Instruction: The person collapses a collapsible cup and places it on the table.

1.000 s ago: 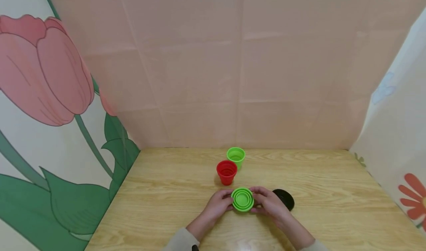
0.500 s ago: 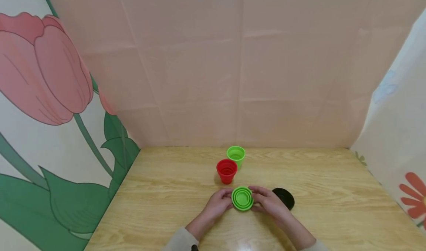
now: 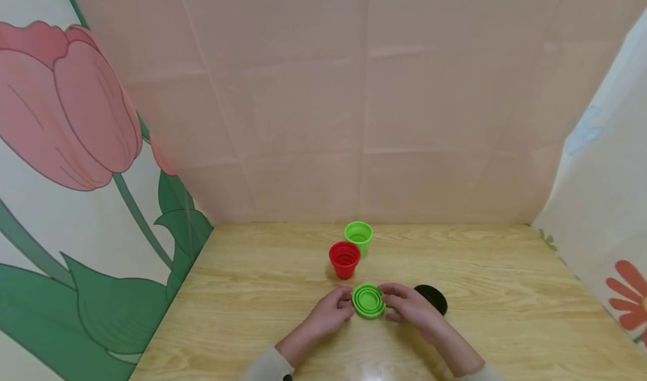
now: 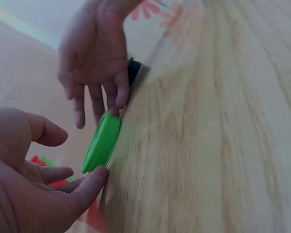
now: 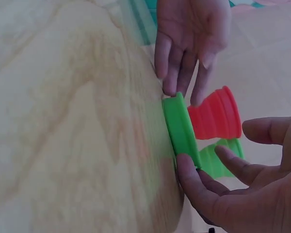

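A green collapsible cup, folded flat into rings, lies on the table between the two hands. At its left edge is my left hand, its fingertips touching or nearly touching the rim; the left wrist view shows the thumb lifted away. Opposite, my right hand reaches from the right, and in the right wrist view one of its fingertips touches the folded cup. Neither hand grips it. Just beyond stands a red collapsible cup, extended, with an extended green cup behind it.
A black round, shallow item lies right of my right hand, which partly hides it. The wooden table ends at a pinkish sheet at the back. Flower-patterned panels flank both sides.
Both hands have loosened from the folded green cup, the fingers moving slightly outward. The cup now sits on the table in nearly the same place; the other cups have not moved.
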Available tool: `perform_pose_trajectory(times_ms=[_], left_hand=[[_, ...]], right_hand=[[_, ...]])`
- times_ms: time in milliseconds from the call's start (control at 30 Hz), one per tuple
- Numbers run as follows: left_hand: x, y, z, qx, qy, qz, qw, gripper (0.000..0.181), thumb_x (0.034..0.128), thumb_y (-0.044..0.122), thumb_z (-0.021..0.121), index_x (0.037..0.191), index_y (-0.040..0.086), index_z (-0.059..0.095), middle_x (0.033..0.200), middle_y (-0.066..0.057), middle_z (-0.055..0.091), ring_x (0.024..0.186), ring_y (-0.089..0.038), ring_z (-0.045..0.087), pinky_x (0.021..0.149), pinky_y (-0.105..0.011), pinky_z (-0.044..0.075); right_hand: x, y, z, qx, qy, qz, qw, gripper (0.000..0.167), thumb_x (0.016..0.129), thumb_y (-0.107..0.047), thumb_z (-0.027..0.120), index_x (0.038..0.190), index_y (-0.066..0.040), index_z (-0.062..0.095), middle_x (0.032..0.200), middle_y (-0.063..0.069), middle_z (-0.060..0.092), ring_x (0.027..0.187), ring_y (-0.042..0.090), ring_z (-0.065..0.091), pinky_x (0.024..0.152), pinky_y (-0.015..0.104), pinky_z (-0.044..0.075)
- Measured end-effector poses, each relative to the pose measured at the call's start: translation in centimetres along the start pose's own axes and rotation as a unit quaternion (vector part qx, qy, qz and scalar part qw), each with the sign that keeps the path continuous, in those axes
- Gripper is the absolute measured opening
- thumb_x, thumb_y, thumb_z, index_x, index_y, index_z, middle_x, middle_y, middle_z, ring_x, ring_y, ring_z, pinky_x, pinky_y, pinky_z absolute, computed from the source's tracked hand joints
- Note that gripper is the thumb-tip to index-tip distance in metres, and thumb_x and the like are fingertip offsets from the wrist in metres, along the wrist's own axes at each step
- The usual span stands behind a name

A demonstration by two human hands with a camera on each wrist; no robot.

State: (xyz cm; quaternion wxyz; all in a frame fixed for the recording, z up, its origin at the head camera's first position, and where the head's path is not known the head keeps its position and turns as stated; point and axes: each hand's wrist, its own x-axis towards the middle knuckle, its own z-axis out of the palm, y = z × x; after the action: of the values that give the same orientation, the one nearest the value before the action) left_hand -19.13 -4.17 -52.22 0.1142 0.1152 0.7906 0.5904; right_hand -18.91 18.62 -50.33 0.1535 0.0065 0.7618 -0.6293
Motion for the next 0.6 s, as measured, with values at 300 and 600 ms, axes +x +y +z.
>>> perform_pose_trajectory(times_ms=[300, 600], left_hand=[[-0.9, 0.7, -1.7, 0.114, 0.059, 0.118, 0.9847, 0.045, 0.0912, 0.002, 0.061, 0.136, 0.001, 0.059, 0.129, -0.013, 0.063, 0.115, -0.031, 0.062, 0.092, -0.03, 0.057], [0.6, 2.3, -4.3, 0.327, 0.102, 0.268, 0.9007, 0.057, 0.0937, 0.013, 0.068, 0.148, 0.013, 0.051, 0.148, -0.009, 0.055, 0.137, -0.027, 0.05, 0.112, -0.045, 0.045]], right_hand=[[0.2, -1.3, 0.3, -0.107, 0.047, -0.036, 0.9925, 0.036, 0.098, -0.019, 0.063, 0.13, -0.001, 0.063, 0.129, 0.017, 0.062, 0.107, 0.026, 0.062, 0.084, 0.04, 0.056], [1.9, -2.6, 1.0, -0.272, 0.112, -0.244, 0.924, 0.03, 0.095, -0.009, 0.068, 0.124, -0.004, 0.065, 0.143, 0.025, 0.048, 0.127, 0.043, 0.052, 0.095, 0.054, 0.055]])
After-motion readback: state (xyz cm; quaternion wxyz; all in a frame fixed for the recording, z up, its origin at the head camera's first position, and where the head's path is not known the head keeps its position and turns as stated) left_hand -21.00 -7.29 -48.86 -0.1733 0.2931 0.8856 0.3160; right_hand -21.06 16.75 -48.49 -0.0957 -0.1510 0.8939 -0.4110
